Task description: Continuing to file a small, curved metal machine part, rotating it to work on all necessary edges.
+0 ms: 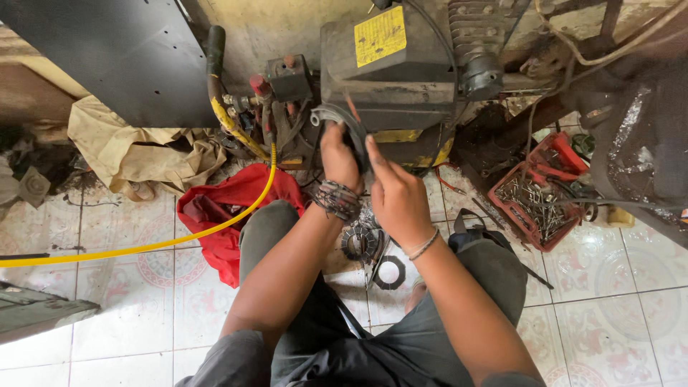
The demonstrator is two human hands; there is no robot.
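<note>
I squat on a tiled floor before a grimy dark compressor (pixel 390 68) with a yellow label. My left hand (pixel 338 156) and my right hand (pixel 396 195) together grip a curved grey metal part (pixel 335 115) held against the machine's front. The left hand holds it from the left side, beaded bracelets on that wrist. The right hand's fingers press on its right edge; a thin bangle sits on that wrist. On the floor between my knees lie a toothed round metal part (pixel 358 242) and a dark ring-shaped gasket (pixel 391 273).
A yellow hose (pixel 143 247) runs from the machine across the floor to the left. A red cloth (pixel 229 208) lies beside my left knee. A red crate of screws (pixel 534 204) stands at right. Crumpled tan sheeting (pixel 129 150) lies at back left.
</note>
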